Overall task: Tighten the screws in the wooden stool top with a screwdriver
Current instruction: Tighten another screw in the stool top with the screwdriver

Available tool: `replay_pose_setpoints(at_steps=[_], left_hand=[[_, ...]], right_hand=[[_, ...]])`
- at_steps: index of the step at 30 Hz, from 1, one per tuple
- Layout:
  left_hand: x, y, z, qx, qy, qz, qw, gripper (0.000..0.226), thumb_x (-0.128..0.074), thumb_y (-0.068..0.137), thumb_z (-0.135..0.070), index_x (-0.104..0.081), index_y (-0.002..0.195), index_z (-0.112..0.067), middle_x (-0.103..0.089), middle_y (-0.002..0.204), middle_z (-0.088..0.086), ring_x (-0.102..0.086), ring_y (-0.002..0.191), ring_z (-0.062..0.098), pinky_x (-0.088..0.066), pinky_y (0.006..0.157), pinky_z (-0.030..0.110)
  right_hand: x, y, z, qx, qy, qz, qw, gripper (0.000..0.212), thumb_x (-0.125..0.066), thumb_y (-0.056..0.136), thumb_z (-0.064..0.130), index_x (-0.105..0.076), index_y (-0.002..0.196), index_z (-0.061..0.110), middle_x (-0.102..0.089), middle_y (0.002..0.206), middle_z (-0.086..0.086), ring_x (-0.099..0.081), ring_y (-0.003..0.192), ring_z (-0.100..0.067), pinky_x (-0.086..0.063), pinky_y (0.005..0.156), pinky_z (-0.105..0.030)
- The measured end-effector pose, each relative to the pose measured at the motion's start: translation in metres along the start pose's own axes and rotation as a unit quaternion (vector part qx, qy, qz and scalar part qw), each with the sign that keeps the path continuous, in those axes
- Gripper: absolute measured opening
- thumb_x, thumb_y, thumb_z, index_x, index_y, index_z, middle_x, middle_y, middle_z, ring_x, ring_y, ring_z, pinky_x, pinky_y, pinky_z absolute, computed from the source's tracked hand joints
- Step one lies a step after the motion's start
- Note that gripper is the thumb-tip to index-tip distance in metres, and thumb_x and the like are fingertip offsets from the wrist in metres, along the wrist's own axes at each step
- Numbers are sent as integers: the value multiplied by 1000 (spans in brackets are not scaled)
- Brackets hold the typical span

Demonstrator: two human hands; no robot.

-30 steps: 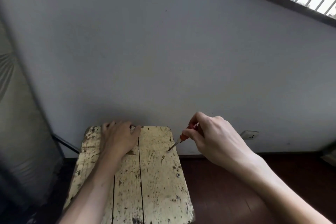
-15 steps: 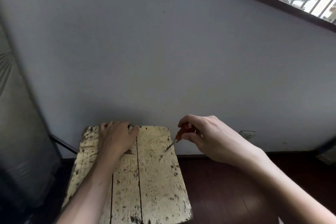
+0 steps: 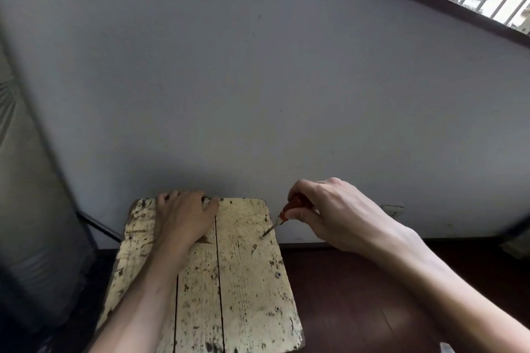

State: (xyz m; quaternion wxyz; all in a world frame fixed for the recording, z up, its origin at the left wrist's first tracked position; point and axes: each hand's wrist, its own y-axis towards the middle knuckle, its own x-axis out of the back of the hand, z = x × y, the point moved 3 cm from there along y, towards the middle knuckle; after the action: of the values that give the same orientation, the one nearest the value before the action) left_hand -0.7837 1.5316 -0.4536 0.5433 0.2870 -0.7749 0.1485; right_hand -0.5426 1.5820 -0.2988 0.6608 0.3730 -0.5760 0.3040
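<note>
The screwdriver point(image 3: 289, 208) is gripped in the curled fingers of the right hand point(image 3: 338, 215) and has been twisted a bit since a second ago, tip kept in the far-right screw point(image 3: 262, 237) of the stool top point(image 3: 243, 281). The left hand point(image 3: 183, 218) is laid flat on it, so that screw's probably mid-tightening.

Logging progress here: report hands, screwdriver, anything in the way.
Left hand rests on stool top. Right hand grips screwdriver, tip on far right-edge screw. Two nearer screws unobstructed.
</note>
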Motion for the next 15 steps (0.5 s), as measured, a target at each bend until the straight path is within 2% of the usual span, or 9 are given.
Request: replay_pose_setpoints(at_steps=[4,6,9,12,15], left_hand=[[0,-1,0,7,-18,-5,1000,44,-37,101,-55,-72,113,-30,-69,121,-2,-52,120,21,-26,101,38],[1,-1,0,5,-15,-6,1000,43,-38,101,-56,-72,112,-31,-69,121,-2,-52,120,21,-26,100,38],[0,-1,1,3,-8,-5,1000,45,-37,100,-58,-71,112,-31,-69,121,-3,-53,120,21,-27,100,39],[-1,0,3,3,-10,-7,1000,45,-37,100,-58,-71,113,-31,-69,121,-3,-53,120,20,-27,100,39],[-1,0,2,4,-11,-10,1000,45,-37,100,-58,-72,113,-32,-69,120,-4,-54,119,20,-27,100,39]], right_hand=[[-5,3,1,-26,-16,-32,999,36,-58,94,63,-65,92,28,-65,69,11,-63,70,-20,-49,63,-34],[-6,5,3,-27,-35,-39,998,38,-56,93,67,-65,90,29,-62,66,11,-63,67,-19,-49,62,-34],[-2,7,3,-29,-41,-27,998,36,-56,93,65,-66,98,31,-67,85,13,-64,80,-15,-49,65,-32],[0,5,3,-13,-3,15,1000,28,-57,101,48,-61,125,34,-66,109,13,-63,100,-15,-51,80,-32],[4,1,3,1,9,32,999,28,-54,105,37,-58,132,31,-68,117,11,-63,107,-16,-52,89,-36]])
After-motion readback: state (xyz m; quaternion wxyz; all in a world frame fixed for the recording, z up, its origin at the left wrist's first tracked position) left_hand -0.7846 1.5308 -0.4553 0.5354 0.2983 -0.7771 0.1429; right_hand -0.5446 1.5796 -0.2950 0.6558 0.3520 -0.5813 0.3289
